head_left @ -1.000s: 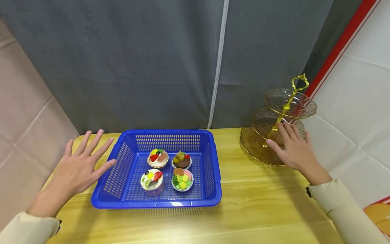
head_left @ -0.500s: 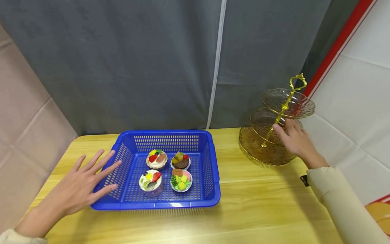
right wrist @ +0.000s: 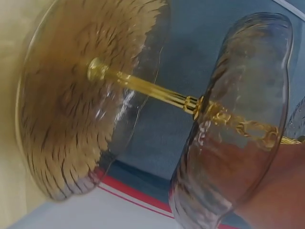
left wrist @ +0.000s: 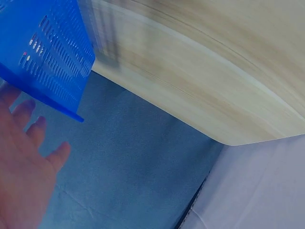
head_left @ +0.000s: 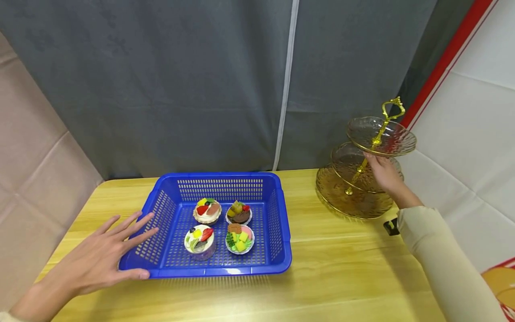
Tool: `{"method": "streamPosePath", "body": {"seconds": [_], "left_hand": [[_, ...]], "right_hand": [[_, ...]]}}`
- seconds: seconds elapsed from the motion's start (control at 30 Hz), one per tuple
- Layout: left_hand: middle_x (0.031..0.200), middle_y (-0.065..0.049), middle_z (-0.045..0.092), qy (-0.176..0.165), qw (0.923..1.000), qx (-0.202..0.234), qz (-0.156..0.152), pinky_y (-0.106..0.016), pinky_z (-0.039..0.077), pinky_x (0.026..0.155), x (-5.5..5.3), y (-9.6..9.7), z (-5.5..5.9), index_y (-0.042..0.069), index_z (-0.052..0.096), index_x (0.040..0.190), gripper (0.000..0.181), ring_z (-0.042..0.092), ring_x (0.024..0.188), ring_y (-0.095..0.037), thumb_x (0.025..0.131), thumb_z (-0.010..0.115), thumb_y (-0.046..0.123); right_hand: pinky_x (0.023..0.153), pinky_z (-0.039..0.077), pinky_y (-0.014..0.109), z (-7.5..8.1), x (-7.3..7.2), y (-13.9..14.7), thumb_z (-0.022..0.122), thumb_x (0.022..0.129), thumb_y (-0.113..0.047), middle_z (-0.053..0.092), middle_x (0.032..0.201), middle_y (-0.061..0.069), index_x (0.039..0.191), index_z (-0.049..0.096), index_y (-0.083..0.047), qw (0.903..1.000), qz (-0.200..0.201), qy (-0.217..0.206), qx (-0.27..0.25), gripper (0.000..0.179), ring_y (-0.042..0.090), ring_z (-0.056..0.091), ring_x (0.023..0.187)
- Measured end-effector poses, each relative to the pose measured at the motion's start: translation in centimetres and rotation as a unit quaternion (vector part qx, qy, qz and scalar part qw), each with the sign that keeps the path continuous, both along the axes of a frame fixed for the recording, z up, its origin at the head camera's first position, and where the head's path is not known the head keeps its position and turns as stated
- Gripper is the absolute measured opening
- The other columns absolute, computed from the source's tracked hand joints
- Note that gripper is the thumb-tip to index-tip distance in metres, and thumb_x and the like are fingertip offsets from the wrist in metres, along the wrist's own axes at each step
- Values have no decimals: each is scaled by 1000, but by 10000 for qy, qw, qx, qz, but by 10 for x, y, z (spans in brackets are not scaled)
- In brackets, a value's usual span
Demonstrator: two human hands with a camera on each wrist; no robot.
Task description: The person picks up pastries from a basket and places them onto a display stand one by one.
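Observation:
On the table's right stands a three-tier cake stand of amber glass plates with gold rims and a gold post. My right hand reaches under its top plate and grips the post above the middle plate; the fingertips are hidden. A blue plastic basket holds a strawberry tart, a chocolate tart, a small cream cake in a cup and a green-topped tart. Beside the basket's left rim, my left hand has its fingers spread. In the left wrist view those fingers lie just outside the basket wall.
A light wooden table bears everything. Grey cloth hangs behind it, with a pinkish panel at left and a white, red-edged panel at right. A round orange shape shows at the right edge.
My right hand has moved forward under the top plate and onto the gold post. My left hand has come down and back along the basket's left side, fingers still spread.

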State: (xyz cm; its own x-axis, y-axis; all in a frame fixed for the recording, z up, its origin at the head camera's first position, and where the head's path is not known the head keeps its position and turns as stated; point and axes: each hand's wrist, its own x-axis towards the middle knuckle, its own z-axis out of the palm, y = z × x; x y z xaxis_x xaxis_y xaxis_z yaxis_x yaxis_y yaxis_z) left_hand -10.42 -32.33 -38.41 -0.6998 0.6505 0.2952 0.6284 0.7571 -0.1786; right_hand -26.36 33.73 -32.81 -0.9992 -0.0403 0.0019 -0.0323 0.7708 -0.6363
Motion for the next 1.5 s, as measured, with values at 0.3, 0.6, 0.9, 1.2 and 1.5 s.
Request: {"method": "streamPosePath", "body": {"seconds": [0.3,0.6,0.9,1.2,1.5], "left_hand": [[147,-12,50,25,10000,21,42,-22,-5,119,1,1,0,15,66,132,86,34,145,-27,73,63,78],[142,-14,55,-152,9998,-41,128,-16,-9,115,0,6,6,9,71,123,88,55,122,-39,72,63,80],[142,-14,55,-246,9995,83,201,-48,30,111,-1,8,9,7,72,120,88,55,122,-42,71,65,80],[141,-15,57,-360,9988,78,318,-52,43,94,1,10,10,7,73,118,89,56,120,-43,71,64,81],[140,-16,57,-531,9975,77,469,-58,47,92,2,11,13,7,73,118,89,57,119,-46,70,65,81]], "right_hand": [[97,39,61,-4,-5,-7,17,106,-51,40,141,39,154,30,0,9935,-586,627,-741,72,56,48,117],[63,34,39,-4,-4,-8,20,104,-57,55,73,6,136,52,7,9907,-768,868,-717,78,21,39,58],[114,22,58,-6,0,-21,20,107,-51,41,145,34,139,52,6,9912,-674,937,-644,73,49,31,138],[70,37,47,-8,6,-36,19,109,-39,58,86,31,124,61,10,9934,-546,983,-212,67,45,50,80],[67,45,42,-8,17,-53,25,110,-31,64,82,26,116,65,11,9892,-165,1445,-200,58,45,62,83]]}}
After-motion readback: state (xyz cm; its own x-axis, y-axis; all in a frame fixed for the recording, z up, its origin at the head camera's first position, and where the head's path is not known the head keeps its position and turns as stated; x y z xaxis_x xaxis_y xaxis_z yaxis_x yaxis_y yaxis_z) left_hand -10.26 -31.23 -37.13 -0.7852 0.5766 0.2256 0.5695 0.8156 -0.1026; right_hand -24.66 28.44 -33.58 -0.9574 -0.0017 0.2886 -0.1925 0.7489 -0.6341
